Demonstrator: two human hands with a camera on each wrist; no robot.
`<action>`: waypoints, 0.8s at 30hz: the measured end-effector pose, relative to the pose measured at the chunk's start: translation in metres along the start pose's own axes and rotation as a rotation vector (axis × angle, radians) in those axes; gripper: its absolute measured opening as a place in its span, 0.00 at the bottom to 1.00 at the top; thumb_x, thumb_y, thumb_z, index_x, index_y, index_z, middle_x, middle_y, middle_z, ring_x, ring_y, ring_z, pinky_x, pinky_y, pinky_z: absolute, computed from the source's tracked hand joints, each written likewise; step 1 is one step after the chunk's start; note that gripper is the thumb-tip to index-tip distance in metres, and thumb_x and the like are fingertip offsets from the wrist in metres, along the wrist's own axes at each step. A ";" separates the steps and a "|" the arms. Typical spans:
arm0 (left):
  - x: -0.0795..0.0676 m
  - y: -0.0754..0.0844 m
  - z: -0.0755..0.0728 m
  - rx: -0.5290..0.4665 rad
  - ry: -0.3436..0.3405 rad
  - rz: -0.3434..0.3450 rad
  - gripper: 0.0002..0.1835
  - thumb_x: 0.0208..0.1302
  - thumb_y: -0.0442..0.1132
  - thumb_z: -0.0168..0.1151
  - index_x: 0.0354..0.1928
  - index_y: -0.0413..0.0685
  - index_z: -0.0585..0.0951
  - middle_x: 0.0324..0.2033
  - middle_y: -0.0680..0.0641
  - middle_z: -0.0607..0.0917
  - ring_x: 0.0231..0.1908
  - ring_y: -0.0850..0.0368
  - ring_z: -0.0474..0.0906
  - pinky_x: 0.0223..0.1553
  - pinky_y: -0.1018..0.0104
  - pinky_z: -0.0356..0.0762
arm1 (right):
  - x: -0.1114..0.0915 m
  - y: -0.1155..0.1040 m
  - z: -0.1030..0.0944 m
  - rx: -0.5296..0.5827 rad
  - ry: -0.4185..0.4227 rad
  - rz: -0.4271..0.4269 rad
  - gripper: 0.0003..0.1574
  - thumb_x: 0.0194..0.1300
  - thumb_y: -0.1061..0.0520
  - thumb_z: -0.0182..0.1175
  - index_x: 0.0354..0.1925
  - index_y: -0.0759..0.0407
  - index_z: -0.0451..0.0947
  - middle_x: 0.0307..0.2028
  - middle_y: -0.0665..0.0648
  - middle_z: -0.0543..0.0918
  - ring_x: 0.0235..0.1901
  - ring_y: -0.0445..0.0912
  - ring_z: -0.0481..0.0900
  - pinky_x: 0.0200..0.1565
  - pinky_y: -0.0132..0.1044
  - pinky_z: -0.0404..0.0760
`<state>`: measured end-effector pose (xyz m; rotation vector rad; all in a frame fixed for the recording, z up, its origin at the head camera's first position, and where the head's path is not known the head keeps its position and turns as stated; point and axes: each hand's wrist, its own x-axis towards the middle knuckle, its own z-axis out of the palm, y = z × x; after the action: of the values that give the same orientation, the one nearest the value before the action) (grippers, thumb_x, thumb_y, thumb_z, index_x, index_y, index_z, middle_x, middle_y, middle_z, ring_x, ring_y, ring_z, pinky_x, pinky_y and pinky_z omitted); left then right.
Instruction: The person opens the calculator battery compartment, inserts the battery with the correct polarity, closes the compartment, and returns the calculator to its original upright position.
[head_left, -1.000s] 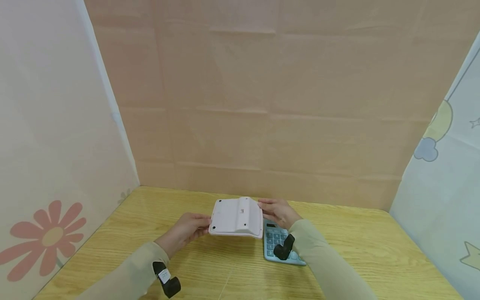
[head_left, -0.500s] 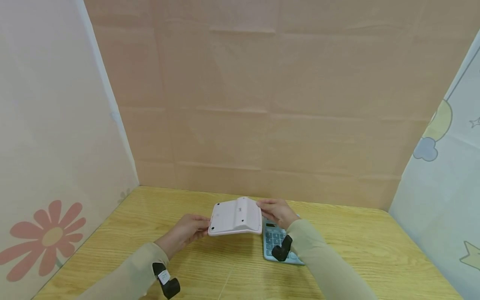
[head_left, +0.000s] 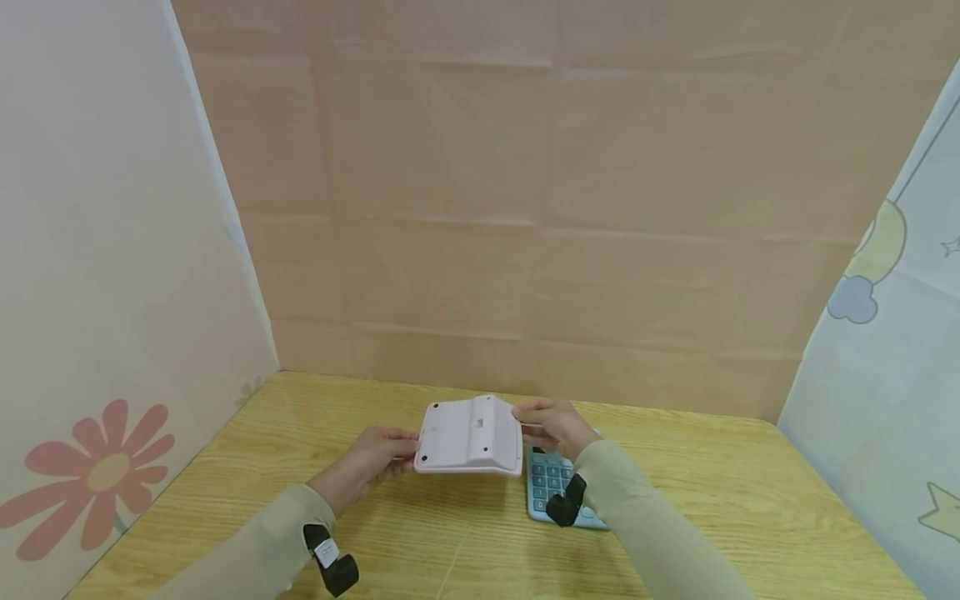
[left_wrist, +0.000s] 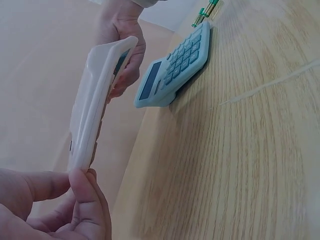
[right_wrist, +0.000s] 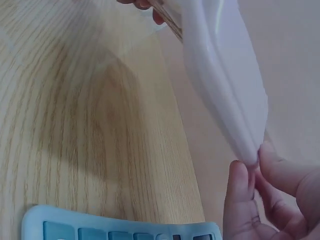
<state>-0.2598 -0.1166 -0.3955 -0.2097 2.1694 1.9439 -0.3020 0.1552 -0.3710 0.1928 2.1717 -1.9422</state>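
Note:
A white calculator [head_left: 453,435] is held up over the table with its back facing the head camera; its keys face down and are mostly hidden. My left hand [head_left: 372,462] pinches its left edge between thumb and fingers, as the left wrist view also shows. At the opposite edge my right hand [head_left: 558,427] pinches it the same way. In the left wrist view a bit of its dark display shows near the far end. Just under my right hand a light blue calculator [head_left: 542,492] lies face up on the table, partly covered by that hand and wrist.
The wooden table [head_left: 712,483] runs back to a tan cloth backdrop [head_left: 540,208]. Patterned white sheets stand on both sides, one with a red flower [head_left: 105,475]. Several green-and-gold batteries [left_wrist: 205,12] lie beyond the blue calculator in the left wrist view.
The white calculator has tilted slightly back and forth and shifted a little to the left. Both hands keep their hold on its edges; the blue calculator stays put.

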 end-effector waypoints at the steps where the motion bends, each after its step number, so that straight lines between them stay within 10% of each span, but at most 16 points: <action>1: 0.000 0.000 0.000 0.000 0.000 0.000 0.12 0.66 0.29 0.57 0.49 0.28 0.79 0.34 0.41 0.85 0.28 0.59 0.78 0.34 0.69 0.80 | -0.001 0.000 0.001 -0.026 0.001 -0.007 0.17 0.65 0.63 0.62 0.49 0.73 0.76 0.35 0.58 0.84 0.28 0.43 0.83 0.37 0.36 0.85; 24: 0.001 -0.007 -0.005 0.091 -0.011 -0.030 0.11 0.65 0.29 0.58 0.48 0.29 0.78 0.36 0.40 0.82 0.29 0.55 0.78 0.30 0.69 0.79 | -0.004 0.007 0.015 -0.313 0.016 -0.044 0.16 0.61 0.67 0.63 0.47 0.73 0.77 0.38 0.64 0.85 0.28 0.45 0.83 0.40 0.43 0.85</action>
<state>-0.2595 -0.1222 -0.4026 -0.2148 2.2286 1.8211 -0.2949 0.1409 -0.3780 0.1086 2.4708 -1.5962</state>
